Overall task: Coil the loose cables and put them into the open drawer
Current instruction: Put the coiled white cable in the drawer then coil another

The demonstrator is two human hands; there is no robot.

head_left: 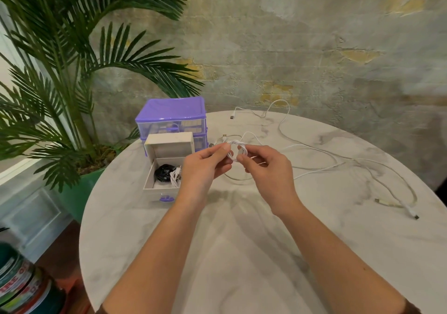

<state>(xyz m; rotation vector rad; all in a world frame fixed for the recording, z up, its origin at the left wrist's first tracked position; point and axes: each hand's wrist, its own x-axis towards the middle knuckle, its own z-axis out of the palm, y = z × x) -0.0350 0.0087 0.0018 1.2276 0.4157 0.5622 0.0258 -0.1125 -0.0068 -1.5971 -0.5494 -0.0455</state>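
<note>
A small white cable coil point(235, 150) is pinched above the table point(242, 253) between the left hand point(205, 166) and right hand point(263, 168). Just left, the open drawer point(162, 176) is occupied by a black bundle point(164, 172). Loose white cables point(338, 161) are strewn rightward; a palm point(60, 72) is seen beyond the purple organizer point(171, 113).

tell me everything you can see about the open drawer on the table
The open drawer is a pale, whitish box, plastic by the look of it, with a purple handle on its front. It is pulled far out of the bottom of a small purple-topped drawer unit with clear fronts and rests on the marble-look table. Inside lie a coiled black cable and a white cable bundle. The left hand hovers beside it without touching.
</note>
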